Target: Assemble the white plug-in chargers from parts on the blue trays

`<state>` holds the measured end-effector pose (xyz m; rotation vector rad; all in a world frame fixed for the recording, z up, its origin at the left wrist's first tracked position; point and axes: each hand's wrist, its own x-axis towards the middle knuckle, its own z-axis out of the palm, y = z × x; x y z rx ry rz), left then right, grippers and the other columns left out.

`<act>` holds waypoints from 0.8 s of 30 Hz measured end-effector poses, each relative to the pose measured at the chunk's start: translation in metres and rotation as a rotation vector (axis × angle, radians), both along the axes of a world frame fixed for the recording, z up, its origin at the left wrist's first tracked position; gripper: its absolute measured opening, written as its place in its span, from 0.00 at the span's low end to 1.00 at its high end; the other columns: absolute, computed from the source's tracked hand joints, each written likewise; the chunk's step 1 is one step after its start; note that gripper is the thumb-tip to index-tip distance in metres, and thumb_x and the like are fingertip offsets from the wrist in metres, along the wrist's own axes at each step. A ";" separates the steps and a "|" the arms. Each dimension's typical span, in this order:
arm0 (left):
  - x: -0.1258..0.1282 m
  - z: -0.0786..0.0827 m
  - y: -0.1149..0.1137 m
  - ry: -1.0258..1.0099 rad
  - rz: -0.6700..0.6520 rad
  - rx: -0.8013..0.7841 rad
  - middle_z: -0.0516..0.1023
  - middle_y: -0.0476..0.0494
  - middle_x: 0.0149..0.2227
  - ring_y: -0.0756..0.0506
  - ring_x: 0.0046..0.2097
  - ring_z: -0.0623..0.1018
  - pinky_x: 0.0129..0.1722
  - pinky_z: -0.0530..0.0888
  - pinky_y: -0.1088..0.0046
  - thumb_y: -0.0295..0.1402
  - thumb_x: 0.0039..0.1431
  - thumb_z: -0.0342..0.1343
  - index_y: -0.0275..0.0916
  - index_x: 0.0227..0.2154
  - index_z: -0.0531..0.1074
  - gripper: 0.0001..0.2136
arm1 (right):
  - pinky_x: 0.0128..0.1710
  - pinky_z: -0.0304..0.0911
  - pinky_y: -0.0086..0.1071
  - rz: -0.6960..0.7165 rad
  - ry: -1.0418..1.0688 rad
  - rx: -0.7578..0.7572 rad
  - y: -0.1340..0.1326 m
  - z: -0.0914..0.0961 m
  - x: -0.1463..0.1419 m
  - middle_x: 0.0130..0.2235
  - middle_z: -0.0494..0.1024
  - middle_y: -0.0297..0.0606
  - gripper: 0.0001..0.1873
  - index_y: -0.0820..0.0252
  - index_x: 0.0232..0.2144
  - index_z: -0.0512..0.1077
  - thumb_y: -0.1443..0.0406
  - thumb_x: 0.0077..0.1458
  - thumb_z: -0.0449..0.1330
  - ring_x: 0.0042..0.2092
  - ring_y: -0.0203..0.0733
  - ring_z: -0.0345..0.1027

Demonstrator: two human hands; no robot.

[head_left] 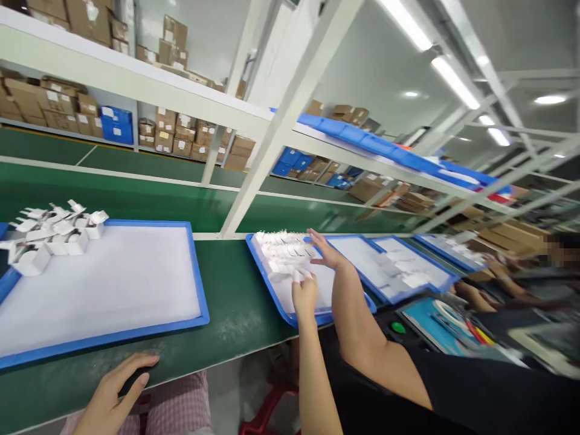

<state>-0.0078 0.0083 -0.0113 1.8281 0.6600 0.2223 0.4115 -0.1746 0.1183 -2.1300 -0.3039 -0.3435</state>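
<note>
Hands (pixel 304 296) inside blue tray rim (pixel 269 281)

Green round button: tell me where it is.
In the head view, the green round button sits on a black panel at the right side of the green bench, just below the corner of the blue-rimmed tray holding white parts.

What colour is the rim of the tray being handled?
The rim is blue; best in the head view.
</note>
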 end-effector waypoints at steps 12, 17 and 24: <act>0.003 0.045 -0.007 -0.182 0.075 -0.133 0.78 0.44 0.46 0.45 0.48 0.76 0.51 0.70 0.73 0.37 0.67 0.48 0.42 0.45 0.76 0.13 | 0.38 0.65 0.33 1.365 0.312 -0.382 0.209 -0.051 -0.196 0.35 0.77 0.38 0.16 0.60 0.38 0.77 0.54 0.56 0.60 0.34 0.40 0.69; 0.001 0.041 -0.011 -0.219 0.100 -0.131 0.78 0.44 0.45 0.46 0.47 0.77 0.48 0.71 0.74 0.32 0.66 0.49 0.41 0.46 0.76 0.12 | 0.46 0.63 0.37 1.264 0.259 -0.612 0.360 -0.065 -0.251 0.39 0.77 0.44 0.22 0.64 0.46 0.72 0.58 0.50 0.64 0.44 0.49 0.71; -0.002 0.038 -0.010 -0.274 0.091 -0.074 0.79 0.44 0.44 0.45 0.46 0.78 0.47 0.72 0.73 0.28 0.62 0.50 0.40 0.45 0.76 0.12 | 0.45 0.62 0.40 1.050 0.152 -0.617 0.428 -0.087 -0.284 0.46 0.74 0.55 0.16 0.66 0.40 0.69 0.61 0.53 0.59 0.47 0.57 0.69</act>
